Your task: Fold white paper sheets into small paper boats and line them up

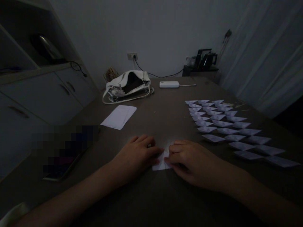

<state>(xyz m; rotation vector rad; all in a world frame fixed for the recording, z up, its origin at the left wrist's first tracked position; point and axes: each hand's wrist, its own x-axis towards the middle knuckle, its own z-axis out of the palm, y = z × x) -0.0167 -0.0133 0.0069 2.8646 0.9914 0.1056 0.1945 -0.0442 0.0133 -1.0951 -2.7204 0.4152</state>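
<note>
A small folded sheet of white paper (162,164) lies on the brown table in front of me, between my hands. My left hand (139,153) has its fingers curled, with thumb and index pressing the paper's left side. On the right side of the same paper, my right hand (189,160) pinches it with bent fingers. Parts of the sheet are hidden under both hands. To the right stand several rows of folded paper boats (226,130). A small stack of white paper sheets (119,116) rests ahead and to the left.
A white handbag (129,85) sits at the back, beside a white device with a short cable (169,84). At the left table edge lies a phone-like object (63,164), partly blurred out. Black kettles (205,60) stand on a dark stand behind the table.
</note>
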